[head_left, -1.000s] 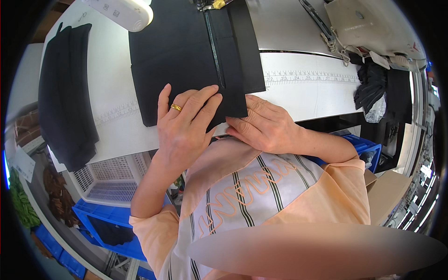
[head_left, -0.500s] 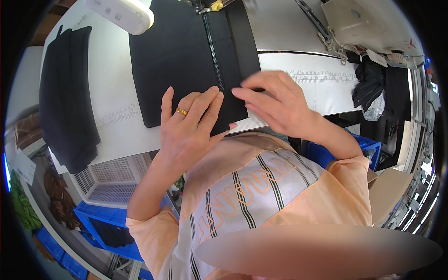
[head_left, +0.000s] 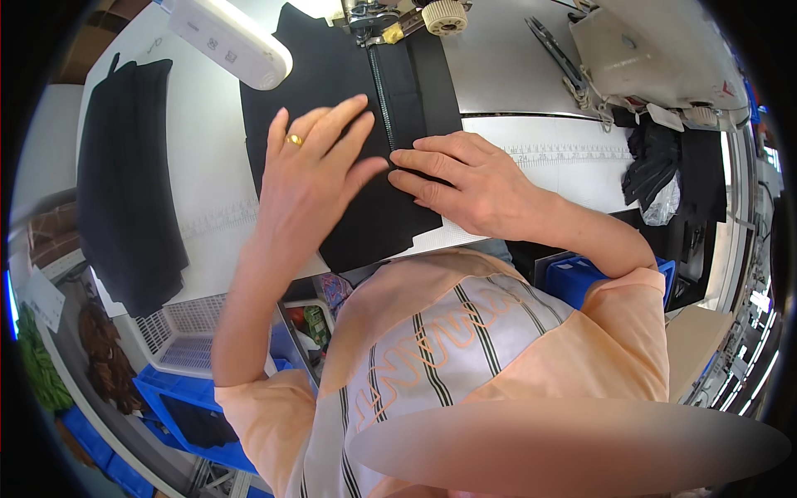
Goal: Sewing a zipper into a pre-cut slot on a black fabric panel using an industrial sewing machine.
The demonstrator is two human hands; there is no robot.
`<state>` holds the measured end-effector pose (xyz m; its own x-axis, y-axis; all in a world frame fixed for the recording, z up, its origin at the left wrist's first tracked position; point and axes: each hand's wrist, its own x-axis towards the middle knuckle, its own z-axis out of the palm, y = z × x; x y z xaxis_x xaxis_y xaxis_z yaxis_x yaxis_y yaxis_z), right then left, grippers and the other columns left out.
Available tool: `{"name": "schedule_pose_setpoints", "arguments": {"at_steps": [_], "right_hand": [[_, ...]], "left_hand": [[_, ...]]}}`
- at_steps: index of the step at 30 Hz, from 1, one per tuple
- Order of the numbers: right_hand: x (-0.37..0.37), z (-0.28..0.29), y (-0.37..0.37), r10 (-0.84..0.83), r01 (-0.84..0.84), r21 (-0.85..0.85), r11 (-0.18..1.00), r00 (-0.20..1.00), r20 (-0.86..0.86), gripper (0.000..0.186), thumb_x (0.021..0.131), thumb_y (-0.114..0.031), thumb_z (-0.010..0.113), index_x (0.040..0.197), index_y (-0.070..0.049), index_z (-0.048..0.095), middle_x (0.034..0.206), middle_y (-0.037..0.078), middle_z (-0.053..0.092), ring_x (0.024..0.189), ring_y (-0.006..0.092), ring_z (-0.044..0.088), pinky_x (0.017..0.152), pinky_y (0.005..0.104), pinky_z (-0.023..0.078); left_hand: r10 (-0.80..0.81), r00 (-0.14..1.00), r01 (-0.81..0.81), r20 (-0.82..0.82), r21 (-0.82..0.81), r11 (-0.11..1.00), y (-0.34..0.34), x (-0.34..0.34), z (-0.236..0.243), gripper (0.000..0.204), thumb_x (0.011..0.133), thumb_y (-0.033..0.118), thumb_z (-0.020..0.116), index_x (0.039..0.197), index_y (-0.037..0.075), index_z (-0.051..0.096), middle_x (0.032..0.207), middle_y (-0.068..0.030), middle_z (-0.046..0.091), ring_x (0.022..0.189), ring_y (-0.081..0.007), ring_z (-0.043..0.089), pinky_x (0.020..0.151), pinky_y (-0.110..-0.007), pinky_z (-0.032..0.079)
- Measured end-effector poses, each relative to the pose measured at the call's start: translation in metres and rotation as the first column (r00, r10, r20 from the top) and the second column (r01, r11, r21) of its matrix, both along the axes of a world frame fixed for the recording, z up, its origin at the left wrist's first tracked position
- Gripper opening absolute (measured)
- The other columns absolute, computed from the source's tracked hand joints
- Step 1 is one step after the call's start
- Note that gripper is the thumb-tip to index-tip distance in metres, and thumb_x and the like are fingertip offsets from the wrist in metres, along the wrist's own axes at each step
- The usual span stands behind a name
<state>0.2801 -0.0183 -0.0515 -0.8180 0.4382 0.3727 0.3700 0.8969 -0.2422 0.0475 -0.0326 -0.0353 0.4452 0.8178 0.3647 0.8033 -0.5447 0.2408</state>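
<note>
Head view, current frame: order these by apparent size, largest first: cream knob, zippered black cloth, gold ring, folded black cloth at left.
1. Zippered black cloth, even partly covered
2. Folded black cloth
3. Cream knob
4. Gold ring

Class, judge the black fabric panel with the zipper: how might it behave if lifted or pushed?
The black fabric panel would probably droop when lifted, since it lies thin and flat. Its zipper likely stiffens one strip, the teeth running nearly straight. Pushed, it may catch at its far end, where sewing-machine parts stand over it.
</note>
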Motion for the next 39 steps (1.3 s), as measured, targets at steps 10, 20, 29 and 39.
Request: {"name": "schedule_pose_setpoints", "arguments": {"at_steps": [10,20,29,39], "right_hand": [[0.001,-0.001,0.0,-0.004,0.004,0.009,1.0,1.0,-0.027,0.038,0.075,-0.017,0.072,0.111,-0.009,0.065,0.119,0.007,0.061,0.109,0.0248,0.056,0.086,0.0374,0.048],[-0.001,-0.001,0.004,-0.015,0.015,0.022,1.0,1.0,-0.013,0.039,0.075,-0.02,0.073,0.113,-0.011,0.065,0.119,0.005,0.061,0.109,0.0229,0.057,0.085,0.0353,0.048],[-0.003,0.0,0.016,-0.007,0.008,0.036,0.999,1.0,-0.026,0.041,0.073,-0.02,0.075,0.112,-0.013,0.065,0.116,0.004,0.061,0.108,0.0221,0.057,0.082,0.0349,0.05],[-0.008,-0.001,0.034,-0.037,0.039,0.075,0.996,0.999,-0.021,0.043,0.071,-0.021,0.078,0.111,-0.013,0.064,0.115,0.003,0.061,0.108,0.021,0.056,0.081,0.0341,0.049]], "left_hand": [[0.055,0.998,-0.053,-0.04,0.047,0.997,0.01,-0.003,-0.016,0.045,0.077,0.035,0.074,0.114,0.011,0.068,0.124,0.0054,0.063,0.106,-0.0184,0.055,0.104,-0.054,0.033],[0.024,0.999,-0.022,-0.036,0.039,0.999,0.016,-0.006,-0.015,0.045,0.076,0.035,0.075,0.114,0.011,0.068,0.124,0.0053,0.063,0.101,-0.0198,0.055,0.101,-0.052,0.034],[0.013,0.999,-0.011,-0.031,0.06,0.998,0.026,-0.008,-0.015,0.048,0.073,0.036,0.077,0.112,0.009,0.068,0.124,0.0035,0.064,0.099,-0.019,0.056,0.089,-0.039,0.037],[-0.004,1.0,0.004,-0.006,0.131,0.991,0.048,-0.01,-0.017,0.048,0.07,0.033,0.08,0.108,0.007,0.07,0.118,0.0,0.068,0.093,-0.0205,0.061,0.074,-0.034,0.045]]}}
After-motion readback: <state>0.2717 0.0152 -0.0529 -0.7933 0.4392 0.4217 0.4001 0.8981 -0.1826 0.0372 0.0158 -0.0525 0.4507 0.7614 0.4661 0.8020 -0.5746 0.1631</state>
